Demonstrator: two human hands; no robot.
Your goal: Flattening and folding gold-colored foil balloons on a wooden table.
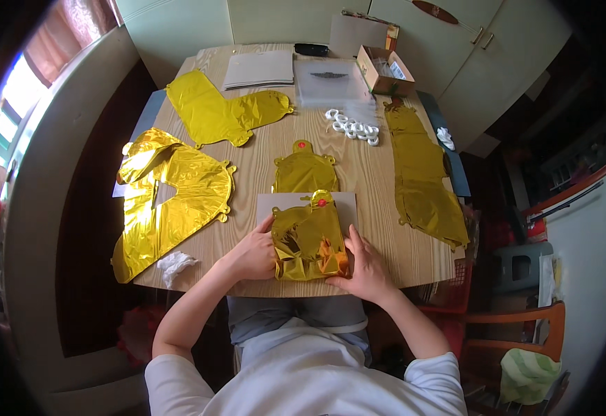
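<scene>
A flat gold foil balloon [306, 232], folded and creased along its lower part, lies before me at the table's near edge. It has a small tab with a red dot at its top and rests over a white sheet [346, 205]. My left hand [254, 253] is curled at its left edge, with some fingertips hidden by the foil. At the lower right corner my right hand [367, 267] grips the foil, its thumb along the bottom edge and its fingers up the side. Just beyond the sheet lies another gold foil piece [305, 173] with a red-dotted tab.
Larger gold foil balloons lie at the left [209, 184], far left [206, 107] and right [420, 173]. White ribbon rolls [353, 127], a paper stack [259, 69], a clear plastic bag [330, 87] and a cardboard box [384, 83] sit farther back. Crumpled tissue [177, 266] lies near left.
</scene>
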